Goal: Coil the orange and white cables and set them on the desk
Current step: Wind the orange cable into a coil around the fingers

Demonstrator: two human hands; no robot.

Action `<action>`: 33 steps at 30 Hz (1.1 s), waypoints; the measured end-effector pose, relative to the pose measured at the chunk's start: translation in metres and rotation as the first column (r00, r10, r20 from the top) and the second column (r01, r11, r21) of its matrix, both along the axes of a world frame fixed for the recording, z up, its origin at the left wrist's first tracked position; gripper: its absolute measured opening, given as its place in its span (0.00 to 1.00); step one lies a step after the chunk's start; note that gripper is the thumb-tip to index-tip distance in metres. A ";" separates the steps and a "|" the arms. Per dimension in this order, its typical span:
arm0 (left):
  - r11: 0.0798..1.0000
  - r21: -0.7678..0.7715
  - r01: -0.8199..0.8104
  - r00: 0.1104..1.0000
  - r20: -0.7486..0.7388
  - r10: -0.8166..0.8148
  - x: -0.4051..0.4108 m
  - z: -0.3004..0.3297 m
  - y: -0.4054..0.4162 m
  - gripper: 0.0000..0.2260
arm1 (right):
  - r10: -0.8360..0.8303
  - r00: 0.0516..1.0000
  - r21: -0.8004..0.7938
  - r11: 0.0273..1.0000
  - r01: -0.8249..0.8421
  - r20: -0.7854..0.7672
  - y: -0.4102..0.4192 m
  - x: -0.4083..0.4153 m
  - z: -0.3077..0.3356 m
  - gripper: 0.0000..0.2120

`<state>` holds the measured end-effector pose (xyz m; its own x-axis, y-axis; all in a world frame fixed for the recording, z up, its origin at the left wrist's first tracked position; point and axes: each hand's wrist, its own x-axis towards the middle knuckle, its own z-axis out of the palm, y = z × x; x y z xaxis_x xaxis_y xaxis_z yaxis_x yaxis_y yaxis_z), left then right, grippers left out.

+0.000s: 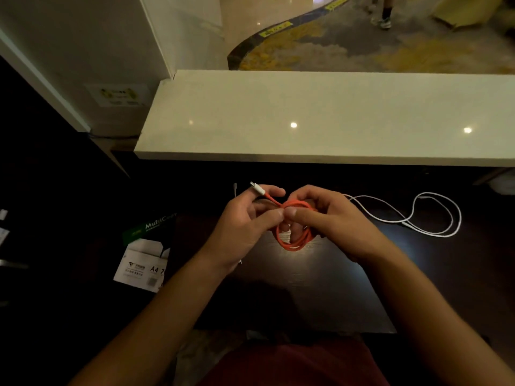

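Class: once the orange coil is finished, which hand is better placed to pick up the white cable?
The right hand, probably: the white cable lies loose on the desk just beyond it, while the left hand is on the far side.

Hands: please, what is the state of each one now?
Left hand: pinches the orange cable near its plug.
Right hand: holds the orange coil.

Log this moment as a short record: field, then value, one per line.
orange cable: mostly coiled, held above the dark desk
left hand: pinches the cable's free end near its white plug
right hand: grips the coil
white cable: uncoiled, loose loops on the desk, right of the hands
paper ream box: left, beside the desk
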<state>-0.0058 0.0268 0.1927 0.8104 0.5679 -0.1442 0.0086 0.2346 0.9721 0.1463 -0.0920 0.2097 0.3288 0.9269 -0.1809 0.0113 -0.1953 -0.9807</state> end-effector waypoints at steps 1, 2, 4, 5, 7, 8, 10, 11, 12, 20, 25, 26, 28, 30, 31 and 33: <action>1.000 0.017 0.002 1.000 0.005 -0.002 -0.001 0.000 -0.001 0.12 | -0.013 1.000 -0.003 1.000 0.013 -0.020 0.001 -0.002 0.000 0.08; 1.000 0.020 -0.001 1.000 0.014 0.001 -0.002 -0.001 -0.002 0.11 | -0.032 0.998 -0.003 0.999 0.032 -0.044 0.002 -0.004 0.000 0.08; 1.000 -0.005 -0.008 0.999 0.048 0.008 -0.005 -0.001 -0.001 0.12 | -0.066 0.995 0.009 0.998 0.067 -0.081 0.004 -0.007 0.000 0.08; 0.999 -0.039 0.002 0.997 0.075 0.001 -0.007 -0.001 0.000 0.12 | -0.083 0.992 0.019 0.996 0.085 -0.098 0.005 -0.009 0.001 0.07; 0.991 -0.126 0.052 0.991 0.133 -0.035 -0.011 -0.003 0.003 0.16 | -0.123 0.986 0.031 0.991 0.127 -0.112 0.005 -0.010 0.000 0.05; 0.986 -0.149 0.073 0.988 0.146 -0.051 -0.013 -0.003 0.005 0.18 | -0.135 0.985 0.034 0.990 0.139 -0.110 0.006 -0.010 0.000 0.05; 0.986 -0.135 0.097 0.986 0.149 -0.077 -0.017 -0.005 0.007 0.19 | -0.139 0.985 0.036 0.989 0.143 -0.105 0.007 -0.012 -0.001 0.04; 0.987 -0.114 0.113 0.984 0.149 -0.095 -0.020 -0.006 0.007 0.19 | -0.140 0.985 0.039 0.989 0.145 -0.104 0.007 -0.013 -0.001 0.05; 0.987 -0.096 0.128 0.982 0.152 -0.113 -0.022 -0.007 0.007 0.19 | -0.142 0.984 0.039 0.988 0.146 -0.103 0.008 -0.015 -0.002 0.05; 0.979 -0.159 0.129 0.983 0.149 -0.106 -0.032 -0.006 0.001 0.16 | -0.057 0.958 -0.014 0.998 0.055 -0.281 0.005 -0.020 -0.008 0.11; 0.951 -0.245 0.190 0.974 0.171 -0.151 -0.033 -0.007 -0.002 0.20 | -0.010 0.923 -0.034 0.999 -0.003 -0.384 0.004 -0.022 -0.010 0.11; 0.943 -0.272 0.193 0.973 0.174 -0.149 -0.032 -0.007 -0.004 0.21 | -0.012 0.921 -0.034 0.999 -0.001 -0.388 0.004 -0.023 -0.011 0.11; 0.946 -0.285 0.156 0.983 0.141 -0.120 -0.031 -0.008 -0.009 0.22 | -0.035 0.916 -0.024 0.999 0.028 -0.400 0.003 -0.023 -0.012 0.11; 0.966 -0.231 0.113 0.992 0.077 -0.098 -0.031 -0.012 -0.016 0.22 | -0.063 0.913 -0.005 0.998 0.067 -0.403 0.002 -0.022 -0.013 0.10; 0.972 -0.204 0.120 0.992 0.071 -0.107 -0.032 -0.015 -0.019 0.22 | -0.072 0.918 0.003 0.997 0.080 -0.391 0.001 -0.021 -0.013 0.09; 0.969 -0.186 0.164 0.984 0.093 -0.149 -0.033 -0.017 -0.024 0.22 | -0.080 0.931 0.008 0.996 0.089 -0.355 -0.001 -0.021 -0.014 0.08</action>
<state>-0.0386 0.0026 0.1758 0.9000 0.4008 -0.1712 -0.0141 0.4193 0.9077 0.1256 -0.0926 0.1958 0.3247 0.9039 -0.2783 -0.3531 -0.1571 -0.9223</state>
